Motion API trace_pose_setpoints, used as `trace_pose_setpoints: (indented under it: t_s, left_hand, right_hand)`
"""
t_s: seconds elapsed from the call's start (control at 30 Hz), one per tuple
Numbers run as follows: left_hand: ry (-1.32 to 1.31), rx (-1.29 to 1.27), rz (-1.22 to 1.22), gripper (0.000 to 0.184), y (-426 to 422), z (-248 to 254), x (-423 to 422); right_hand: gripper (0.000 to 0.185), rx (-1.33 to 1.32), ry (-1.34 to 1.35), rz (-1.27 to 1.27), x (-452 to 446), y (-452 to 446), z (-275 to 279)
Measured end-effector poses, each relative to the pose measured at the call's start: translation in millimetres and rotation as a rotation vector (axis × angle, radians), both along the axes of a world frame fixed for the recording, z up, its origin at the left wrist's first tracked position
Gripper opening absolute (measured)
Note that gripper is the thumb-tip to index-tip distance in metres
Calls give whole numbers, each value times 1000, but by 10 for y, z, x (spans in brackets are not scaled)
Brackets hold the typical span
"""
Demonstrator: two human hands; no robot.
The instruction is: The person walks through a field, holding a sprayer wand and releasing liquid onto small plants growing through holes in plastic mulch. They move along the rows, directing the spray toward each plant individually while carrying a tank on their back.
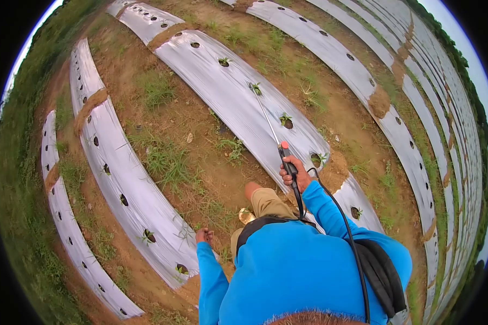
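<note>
My right hand (296, 170) is wrapped around the black handle of a sprayer wand (288, 162), which has an orange-red cap near its top. The wand's thin metal tube slants forward over a plastic-covered bed (230, 100), its tip beside a small green plant (255, 87) growing from a planting hole. A black hose (346, 227) runs from the handle area back over my right side. My left hand (204, 235) hangs low at my left, fingers loosely bent, holding nothing that I can see. Near it lies the edge of another covered bed (162, 244).
Several long beds under silvery plastic, with planting holes, curve away on both sides. Bare soil with grass tufts (165, 160) lies between them. Another young plant (286, 118) stands close by on the bed ahead. A dark strap (382, 271) crosses my right shoulder.
</note>
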State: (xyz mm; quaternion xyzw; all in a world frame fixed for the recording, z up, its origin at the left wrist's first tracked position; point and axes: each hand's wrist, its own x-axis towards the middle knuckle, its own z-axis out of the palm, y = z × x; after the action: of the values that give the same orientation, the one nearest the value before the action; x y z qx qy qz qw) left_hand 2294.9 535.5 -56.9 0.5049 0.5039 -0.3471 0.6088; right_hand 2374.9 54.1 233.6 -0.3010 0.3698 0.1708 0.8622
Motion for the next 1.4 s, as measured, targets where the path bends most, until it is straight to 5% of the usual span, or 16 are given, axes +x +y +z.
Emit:
trace_pose_setpoints:
  t_s: [0.13, 0.33, 0.5, 0.7, 0.97, 1.1, 1.2, 1.27, 1.3, 1.4]
  left_hand:
    - [-38, 132, 25, 14, 211, 388, 1010]
    - [137, 140, -21, 15, 316, 278, 1610]
    - [132, 203, -178, 18, 185, 945, 2258]
    - [153, 233, -164, 17, 409, 1423, 3684]
    - [19, 223, -153, 21, 635, 1058, 5310]
    - [-299, 323, -672, 24, 1492, -708, 5628]
    - [-574, 414, -873, 22, 1689, -306, 6341]
    - [-162, 210, -505, 22, 1863, -548, 6781]
    - [35, 170, -308, 22, 1676, 192, 7316]
    - [114, 51, -105, 16, 2053, 645, 8354]
  right_hand:
    - [33, -160, 0, 65, 1054, 359, -26]
    - [28, -166, -52, 15, 2697, 671, -347]
    - [28, 42, -53, 23, 3946, 861, -148]
    - [27, -82, -60, 72, 4946, 1147, 169]
    - [31, -135, -133, 201, 6489, 1384, 93]
    - [33, -160, -156, 140, 7417, 1736, 47]
    - [35, -121, -31, 82, 7859, 2059, 203]
    - [38, -81, -13, 69, 8225, 2161, 303]
    - [39, -35, -14, 45, 8371, 2203, 332]
    - [41, 60, -3, 35, 8963, 2348, 468]
